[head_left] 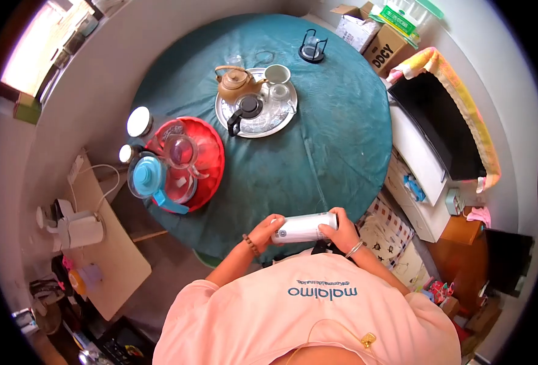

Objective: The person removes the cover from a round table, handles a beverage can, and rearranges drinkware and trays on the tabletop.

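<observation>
A white cylindrical canister (pixel 304 228) with small dark print lies sideways in front of my chest, at the near edge of the round table (pixel 269 182). My left hand (pixel 267 231) is closed around its left end. Around the right end, my right hand (pixel 339 230) is closed too, its thumb along the side. Farther back stands a silver tray (pixel 256 129) with a brown teapot (pixel 235 85), a pale mug (pixel 277 74) and a black-lidded glass pot (pixel 250 106). On the left, a red tray (pixel 213 182) bears a blue-lidded pitcher (pixel 148 176) and a clear glass jug (pixel 180 151).
A black cup rack (pixel 311 47) stands at the table's far right. Beyond the right edge are a white cabinet (pixel 418 155) and a television (pixel 439 125). A side table (pixel 123 267) at left holds a white kettle (pixel 83 229). Cardboard boxes (pixel 387 52) sit behind.
</observation>
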Motion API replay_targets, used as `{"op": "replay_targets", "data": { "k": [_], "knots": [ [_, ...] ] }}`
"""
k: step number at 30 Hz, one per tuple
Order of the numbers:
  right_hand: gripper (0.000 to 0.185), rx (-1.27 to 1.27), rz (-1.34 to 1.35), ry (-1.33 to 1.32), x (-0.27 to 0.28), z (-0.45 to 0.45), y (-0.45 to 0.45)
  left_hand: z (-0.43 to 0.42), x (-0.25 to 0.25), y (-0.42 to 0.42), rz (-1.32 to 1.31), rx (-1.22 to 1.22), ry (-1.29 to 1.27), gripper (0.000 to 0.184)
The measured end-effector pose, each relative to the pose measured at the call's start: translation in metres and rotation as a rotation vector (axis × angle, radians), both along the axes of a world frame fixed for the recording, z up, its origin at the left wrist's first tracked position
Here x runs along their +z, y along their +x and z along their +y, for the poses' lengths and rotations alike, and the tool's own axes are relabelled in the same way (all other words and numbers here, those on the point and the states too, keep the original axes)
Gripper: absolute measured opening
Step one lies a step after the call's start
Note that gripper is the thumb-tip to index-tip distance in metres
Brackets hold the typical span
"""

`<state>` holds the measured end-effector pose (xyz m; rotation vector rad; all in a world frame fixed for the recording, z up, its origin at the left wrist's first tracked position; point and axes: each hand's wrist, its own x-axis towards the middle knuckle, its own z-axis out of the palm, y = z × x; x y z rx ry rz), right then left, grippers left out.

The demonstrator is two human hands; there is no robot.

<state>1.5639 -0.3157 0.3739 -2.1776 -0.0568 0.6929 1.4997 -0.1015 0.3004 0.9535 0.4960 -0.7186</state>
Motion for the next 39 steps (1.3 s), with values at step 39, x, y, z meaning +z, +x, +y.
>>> {"op": "replay_targets", "data": {
  "k": [39],
  "knots": [
    [0.055, 0.208, -0.007, -0.064, 0.002, -0.016, 0.025, -0.035, -0.014, -0.011, -0.038, 0.239, -0.011, 0.032]
  ]
}}
